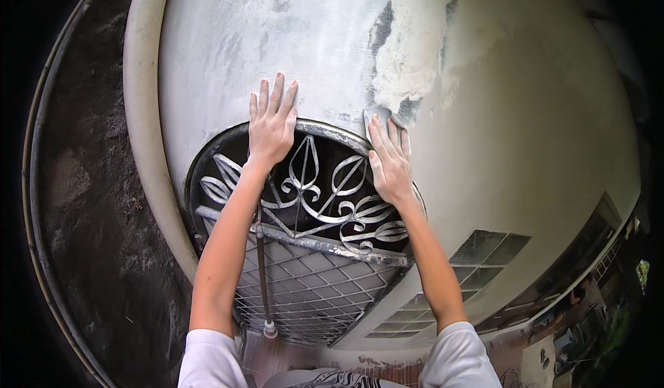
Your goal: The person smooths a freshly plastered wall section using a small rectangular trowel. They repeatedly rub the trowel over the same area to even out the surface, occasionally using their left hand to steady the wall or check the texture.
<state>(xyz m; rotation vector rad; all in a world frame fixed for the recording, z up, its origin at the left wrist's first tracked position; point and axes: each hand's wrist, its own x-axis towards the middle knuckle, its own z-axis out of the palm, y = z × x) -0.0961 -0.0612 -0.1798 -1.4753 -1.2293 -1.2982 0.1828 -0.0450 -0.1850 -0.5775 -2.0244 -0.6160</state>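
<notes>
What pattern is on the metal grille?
Curly leaf scrolls on the metal grille, silvery grey; the head view shows it.
</notes>
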